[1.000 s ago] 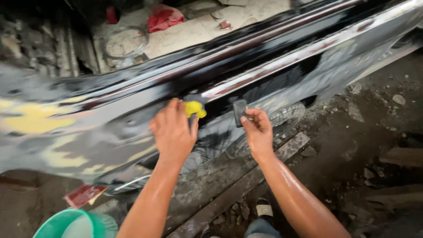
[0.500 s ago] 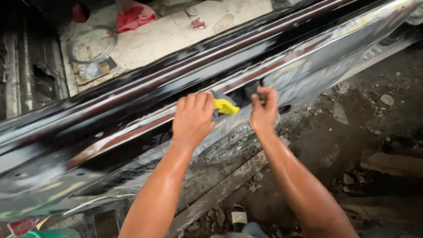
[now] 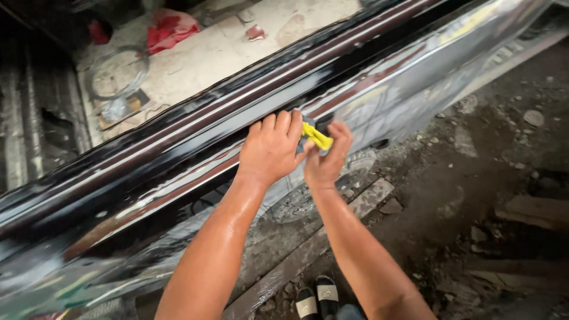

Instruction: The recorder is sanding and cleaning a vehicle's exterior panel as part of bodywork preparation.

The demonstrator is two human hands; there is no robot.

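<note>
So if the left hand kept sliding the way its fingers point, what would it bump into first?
The left hand points up across the wet black car panel. It would probably meet the raised ridge running along the panel just past its fingertips first, though depth is hard to judge.

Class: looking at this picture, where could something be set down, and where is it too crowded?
Free: dirt ground right of the glossy black panel. Crowded: where left hand, right hand and yellow sponge meet on the panel, and the rag-strewn floor behind it.
</note>
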